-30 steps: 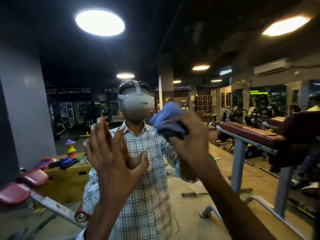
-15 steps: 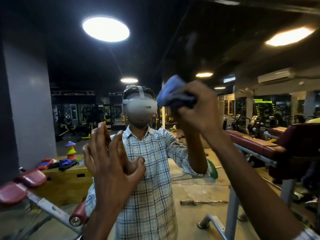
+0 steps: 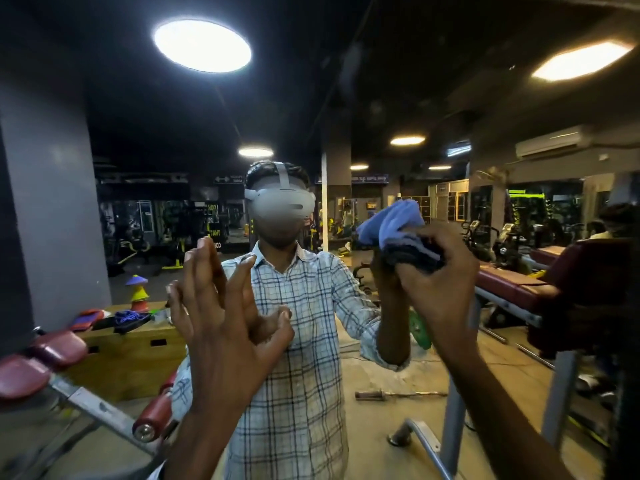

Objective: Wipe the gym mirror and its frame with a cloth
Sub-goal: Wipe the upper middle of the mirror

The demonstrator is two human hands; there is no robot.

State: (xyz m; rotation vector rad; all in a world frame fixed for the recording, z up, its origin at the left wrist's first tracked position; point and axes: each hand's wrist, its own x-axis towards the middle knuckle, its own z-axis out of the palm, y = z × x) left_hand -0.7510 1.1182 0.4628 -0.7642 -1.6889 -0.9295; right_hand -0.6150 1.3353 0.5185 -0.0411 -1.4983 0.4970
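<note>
Gym mirror (image 3: 346, 98) fills the view, close in front of the person; its frame is out of sight. The bunched blue cloth (image 3: 398, 220) is held against the glass right of centre, near head height, clenched in the right hand (image 3: 440, 285). The left hand (image 3: 225, 317), fingers straight and spread, grasps nothing and appears to rest on the glass. Judged progress: glass wiping under way, cleaned share indeterminable; frame apparently left to do

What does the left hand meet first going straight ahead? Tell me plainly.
The mirror: the open left hand faces the glass, fingertips seemingly meeting their reflection, so it is probably touching or nearly so.
</note>
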